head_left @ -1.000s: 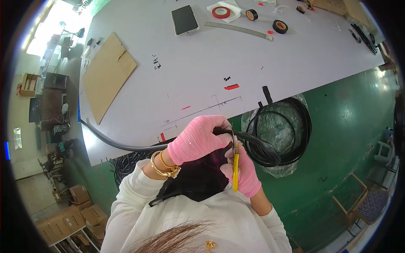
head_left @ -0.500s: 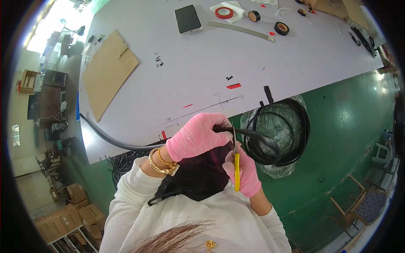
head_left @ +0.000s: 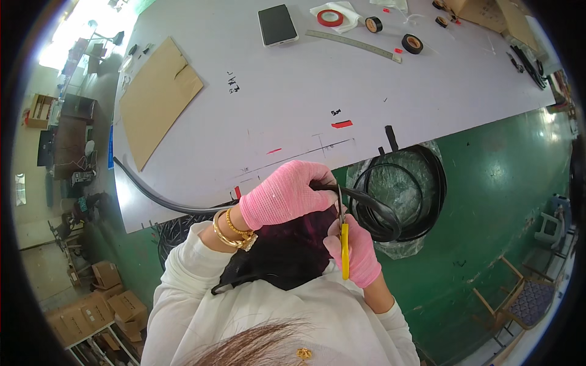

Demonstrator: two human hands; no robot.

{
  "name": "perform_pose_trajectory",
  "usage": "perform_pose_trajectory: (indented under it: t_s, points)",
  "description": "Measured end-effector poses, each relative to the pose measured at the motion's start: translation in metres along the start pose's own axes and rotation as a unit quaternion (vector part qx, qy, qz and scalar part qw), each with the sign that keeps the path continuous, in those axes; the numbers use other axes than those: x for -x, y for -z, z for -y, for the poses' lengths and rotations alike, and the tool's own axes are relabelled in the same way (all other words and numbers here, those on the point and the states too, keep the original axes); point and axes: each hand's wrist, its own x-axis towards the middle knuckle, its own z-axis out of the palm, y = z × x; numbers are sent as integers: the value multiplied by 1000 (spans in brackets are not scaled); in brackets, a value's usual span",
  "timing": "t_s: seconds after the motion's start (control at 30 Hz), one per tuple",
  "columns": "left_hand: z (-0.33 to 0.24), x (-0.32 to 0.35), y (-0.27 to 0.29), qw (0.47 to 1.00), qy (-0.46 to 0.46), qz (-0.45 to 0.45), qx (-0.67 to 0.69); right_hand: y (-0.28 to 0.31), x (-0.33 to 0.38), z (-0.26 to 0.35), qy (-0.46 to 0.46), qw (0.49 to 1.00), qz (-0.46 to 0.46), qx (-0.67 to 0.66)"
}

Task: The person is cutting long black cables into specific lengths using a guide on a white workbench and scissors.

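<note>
Head view: a pink-gloved left hand (head_left: pixel 285 194) is gripping a stiff-looking, springy black cable (head_left: pixel 366 204) at the table edge (head_left: pixel 183 215) while the right hand (head_left: pixel 357 250) is closing yellow-handled scissors (head_left: pixel 344 244) beside that grip.

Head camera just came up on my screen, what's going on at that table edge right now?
A person in pink gloves is working on a black cable at the near edge of a white table. The left hand grips the cable, and the right hand holds yellow-handled scissors with the blades up against it beside the left fingers. The cable runs on into a black coil on the green floor. Tape rolls, a ruler and a phone lie farther back.
</note>
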Motion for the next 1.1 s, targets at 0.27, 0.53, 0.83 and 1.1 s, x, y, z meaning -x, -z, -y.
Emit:
perform_pose_trajectory:
  t_s: [0.27,0.53,0.83,1.1]
  points:
    - [8,-2,3,999,-18,18,-37,-6,1,-21,-17,999,6,28]
    - [-10,-6,14,963,15,196,183,0,13,-20,26,999,25,35]
    - [5,-8,17,944,-18,260,204,0,15,5,-113,993,0,-21]
    - [7,-4,22,966,-28,170,191,31,57,-26,106,991,-63,46]
